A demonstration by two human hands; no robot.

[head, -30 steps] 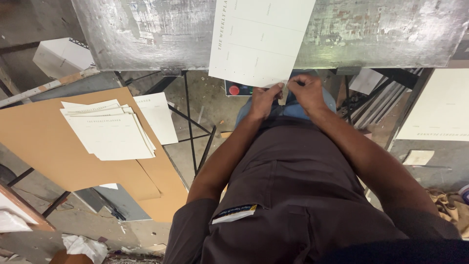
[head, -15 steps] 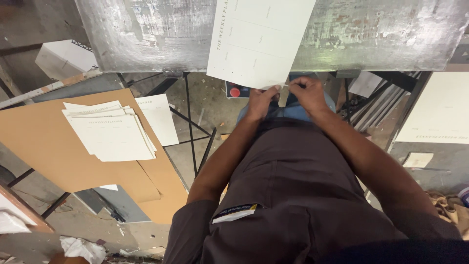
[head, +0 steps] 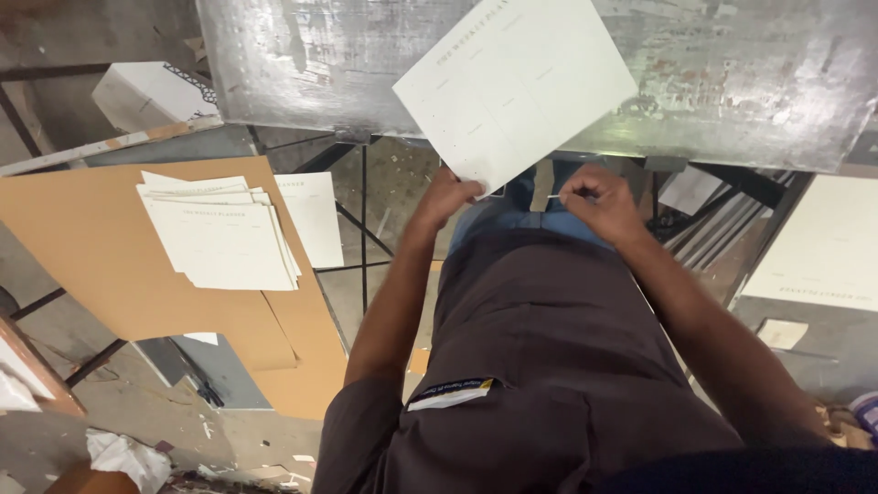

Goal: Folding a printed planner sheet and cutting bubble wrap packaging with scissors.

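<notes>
At bench edge: printed sheet tilted, long axis up-right, away from body. Left hand pinches lower corner (nearer); right hand grips small thin strip.

A dark brown short-sleeved shirt is worn, creased across the front, sleeves ended above the elbows. A small label with a yellow and blue strip is seen clipped low on the chest. Blue trousers are glimpsed beyond the hem. Both forearms are left bare.
</notes>
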